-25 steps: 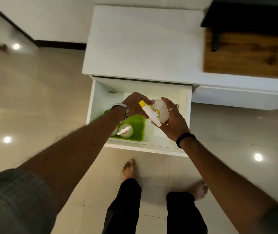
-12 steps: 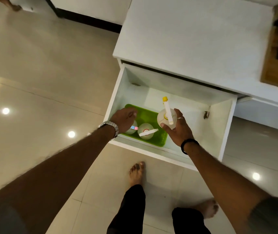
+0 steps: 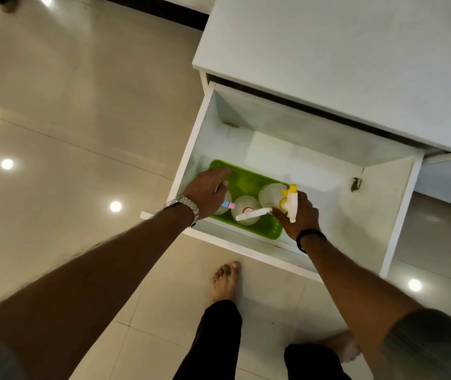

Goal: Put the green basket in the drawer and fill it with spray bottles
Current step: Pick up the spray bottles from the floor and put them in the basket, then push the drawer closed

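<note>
The green basket [image 3: 249, 180] lies in the left front part of the open white drawer [image 3: 314, 160]. Three spray bottles stand in it: one with a pink and blue head [image 3: 227, 204], one with a white head [image 3: 247, 209], and one with a yellow and white head [image 3: 272, 193]. My right hand [image 3: 299, 215] grips the yellow-headed bottle at its neck, inside the basket's right end. My left hand [image 3: 207, 190] rests, fingers spread, over the basket's left edge and partly hides the pink-headed bottle.
The drawer sticks out of a white cabinet [image 3: 342, 50]; its right half is bare, with a small dark scrap [image 3: 356, 184] on the side wall. My bare feet [image 3: 225, 281] stand on the glossy tiled floor just in front of the drawer.
My right hand has lowered the yellow-headed bottle from above the drawer into the basket's right end. My left hand stays at the basket's left edge. The view has tilted down and shifted left.
</note>
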`<state>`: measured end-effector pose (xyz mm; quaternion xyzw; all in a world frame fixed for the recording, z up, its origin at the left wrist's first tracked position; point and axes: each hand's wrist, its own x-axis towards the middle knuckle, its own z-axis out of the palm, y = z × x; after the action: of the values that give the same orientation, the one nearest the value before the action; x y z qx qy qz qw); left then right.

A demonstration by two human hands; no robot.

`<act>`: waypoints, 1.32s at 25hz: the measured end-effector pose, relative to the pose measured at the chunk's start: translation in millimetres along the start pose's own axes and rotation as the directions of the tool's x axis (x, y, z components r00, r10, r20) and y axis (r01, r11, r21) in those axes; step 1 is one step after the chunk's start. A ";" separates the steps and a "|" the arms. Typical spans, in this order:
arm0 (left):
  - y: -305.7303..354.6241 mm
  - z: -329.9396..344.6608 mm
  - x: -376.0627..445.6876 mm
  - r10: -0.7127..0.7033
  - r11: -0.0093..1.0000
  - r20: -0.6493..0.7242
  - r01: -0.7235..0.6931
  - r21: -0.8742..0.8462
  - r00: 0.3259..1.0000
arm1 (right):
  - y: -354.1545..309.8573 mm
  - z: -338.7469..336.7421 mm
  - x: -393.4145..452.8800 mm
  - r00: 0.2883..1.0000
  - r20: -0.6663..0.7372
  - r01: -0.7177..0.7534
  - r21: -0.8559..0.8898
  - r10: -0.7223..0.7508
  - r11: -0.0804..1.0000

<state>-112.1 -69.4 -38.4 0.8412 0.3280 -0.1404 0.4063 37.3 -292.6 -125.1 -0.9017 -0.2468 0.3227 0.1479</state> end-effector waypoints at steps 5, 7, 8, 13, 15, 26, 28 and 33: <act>-12.2 7.8 0.6 0.019 0.998 0.003 -0.019 0.068 1.000 | 10.8 21.2 17.2 0.999 -0.030 0.013 -0.306 -0.023 0.952; -16.9 8.1 -1.9 0.036 0.996 -0.003 -0.035 0.088 0.999 | 12.4 28.2 21.7 0.996 -0.083 -0.009 -0.278 -0.014 0.960; -18.9 8.3 -3.6 0.052 0.994 -0.003 -0.051 0.101 0.999 | 13.6 29.8 22.7 0.994 -0.108 -0.008 -0.270 -0.022 0.963; -24.4 5.6 -14.1 0.139 0.969 -0.084 -0.118 0.215 0.987 | 19.1 17.2 8.2 0.999 -0.039 -0.015 -0.288 0.004 0.958; -22.5 0.4 -33.2 0.090 0.962 -0.170 -0.041 0.270 0.981 | 20.2 -5.6 -16.5 0.991 -0.005 -0.132 -0.252 0.135 0.959; 8.1 26.1 -151.6 -0.804 0.387 0.060 0.597 -0.703 0.591 | -22.1 -79.3 -205.5 0.429 0.174 -0.667 0.723 0.886 0.181; 11.0 29.1 -137.0 -0.803 0.129 0.236 0.545 -0.828 0.548 | -31.8 -69.6 -190.3 0.401 0.501 -0.508 0.819 0.767 -0.269; 52.7 6.9 -97.0 -0.727 -0.298 0.439 0.334 -0.894 0.528 | -59.6 -74.1 -148.2 0.459 0.627 -0.301 0.776 0.629 -0.554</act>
<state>-149.1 -141.2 37.3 0.0839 0.7301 0.0733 0.6742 -34.3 -330.9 31.2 -0.4685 0.5938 0.2982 0.5822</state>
